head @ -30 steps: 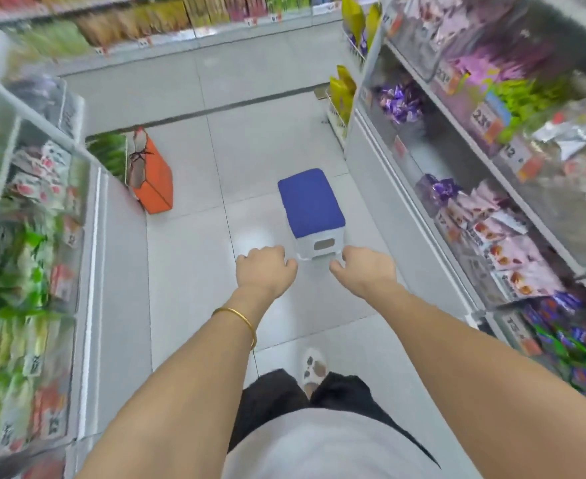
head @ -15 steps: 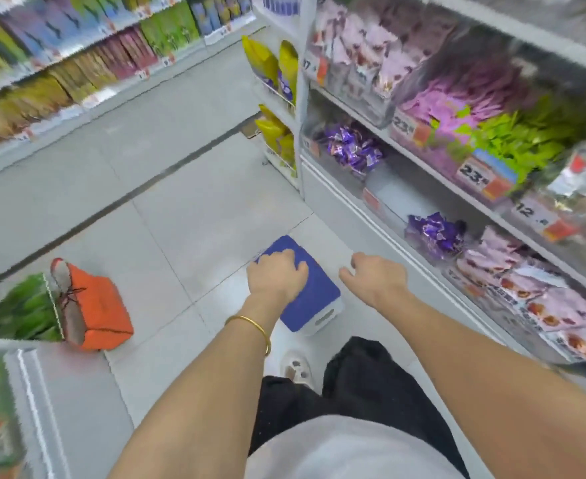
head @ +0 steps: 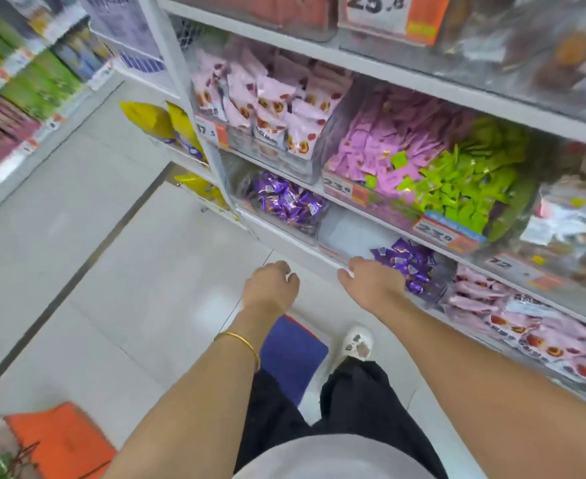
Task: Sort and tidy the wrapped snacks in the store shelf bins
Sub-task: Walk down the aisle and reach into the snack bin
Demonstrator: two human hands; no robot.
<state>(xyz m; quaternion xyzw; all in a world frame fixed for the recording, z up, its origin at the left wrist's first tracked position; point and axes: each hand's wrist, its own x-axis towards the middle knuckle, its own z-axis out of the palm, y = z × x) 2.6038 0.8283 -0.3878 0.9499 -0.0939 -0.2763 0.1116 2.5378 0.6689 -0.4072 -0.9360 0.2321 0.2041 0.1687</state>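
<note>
Wrapped snacks (head: pixel 409 266) in purple foil: heaped on the lowest shelf (head: pixel 295 243), just right of the right fingers.

Head view, only view.

Right hand (head: pixel 371 285): reaches out to the shelf's front edge. Its fingers (head: pixel 355 262) bend down over the white rail and are blurred. Cannot tell whether they grip the rail or only rest on it.

Left hand (head: pixel 271 288): hovers over the floor (head: pixel 112 271), left of the right fingers and apart from them. Fingers loosely curled, holding nothing. Gold bangle (head: pixel 239 340) on that wrist.

Just beyond the right fingers: clear bin (head: pixel 347 233), pale bottom showing. Further beyond and to the left: second purple heap (head: pixel 284 202) on the same shelf.

Right of the right fingers, past the near purple heap: pink packets (head: pixel 544 337) with red print, same shelf.

Above the fingers, next shelf up: pink sachets (head: pixel 371 153) and green sachets (head: pixel 464 188), mingled where the two piles meet. Price tag (head: pixel 436 233) on the shelf front below them.

Below the left fingers, towards the body: blue stool (head: pixel 291 354), partly hidden by the left forearm. Far left of both hands, on the floor: orange basket (head: pixel 56 440).
</note>
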